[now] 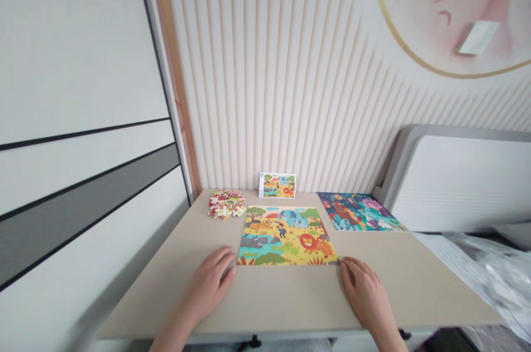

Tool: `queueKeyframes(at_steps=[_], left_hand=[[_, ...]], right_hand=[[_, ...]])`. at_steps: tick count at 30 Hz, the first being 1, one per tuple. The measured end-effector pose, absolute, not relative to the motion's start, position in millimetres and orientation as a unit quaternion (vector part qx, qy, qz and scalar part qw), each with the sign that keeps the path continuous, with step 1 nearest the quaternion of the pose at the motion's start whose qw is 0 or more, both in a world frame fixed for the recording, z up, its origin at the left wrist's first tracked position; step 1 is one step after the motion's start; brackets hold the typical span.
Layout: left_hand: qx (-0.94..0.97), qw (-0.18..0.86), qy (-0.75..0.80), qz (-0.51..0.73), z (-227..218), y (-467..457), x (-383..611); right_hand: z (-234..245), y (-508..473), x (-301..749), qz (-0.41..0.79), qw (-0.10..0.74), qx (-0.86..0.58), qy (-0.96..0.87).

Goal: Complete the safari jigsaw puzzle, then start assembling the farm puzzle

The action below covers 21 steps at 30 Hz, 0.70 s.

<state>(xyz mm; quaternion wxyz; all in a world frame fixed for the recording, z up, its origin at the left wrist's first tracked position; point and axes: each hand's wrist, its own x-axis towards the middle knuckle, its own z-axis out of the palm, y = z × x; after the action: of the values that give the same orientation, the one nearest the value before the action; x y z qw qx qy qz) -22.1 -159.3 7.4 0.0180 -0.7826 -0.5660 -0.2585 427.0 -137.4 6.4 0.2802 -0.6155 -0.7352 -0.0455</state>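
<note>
A jigsaw puzzle [288, 237] lies flat on the table [290, 302] in front of me, with lions, elephants and a hippo on a yellow ground. My left hand [212, 280] rests beside its near left corner, fingers stretched out on the tabletop and holding nothing. At the near right corner lies my right hand [365, 288], its fingertips by the puzzle's edge and its fingers slightly bent, with nothing seen in them. Behind the puzzle, a small picture card [279, 185] with the same animal scene leans upright against the wall.
A pile of loose puzzle pieces [226, 204] sits at the table's far left. To the far right lies a dark blue puzzle [359, 211] with colourful figures. A grey headboard [464, 180] and clear plastic wrapping [493, 269] are beyond the table's right side.
</note>
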Motion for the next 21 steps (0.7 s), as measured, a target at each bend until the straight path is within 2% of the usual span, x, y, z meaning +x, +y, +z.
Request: queueKeyframes(at_steps=[11,17,21], left_hand=[[-0.822,0.024,-0.516,-0.239,10.1,-156.2,-24.5],[-0.853,0.026,-0.484,-0.191,3.2,-158.8,-37.4],[-0.866,0.029,-0.466,-0.178,5.4,-180.8,-39.5]], right_hand=[[15.2,-134.0,419.0,0.013,0.196,-0.583,-0.788],[15.1,-150.4,420.2,0.032,0.189,-0.578,-0.793],[3.4,-177.0,429.7,0.004,0.189,-0.574,-0.797]])
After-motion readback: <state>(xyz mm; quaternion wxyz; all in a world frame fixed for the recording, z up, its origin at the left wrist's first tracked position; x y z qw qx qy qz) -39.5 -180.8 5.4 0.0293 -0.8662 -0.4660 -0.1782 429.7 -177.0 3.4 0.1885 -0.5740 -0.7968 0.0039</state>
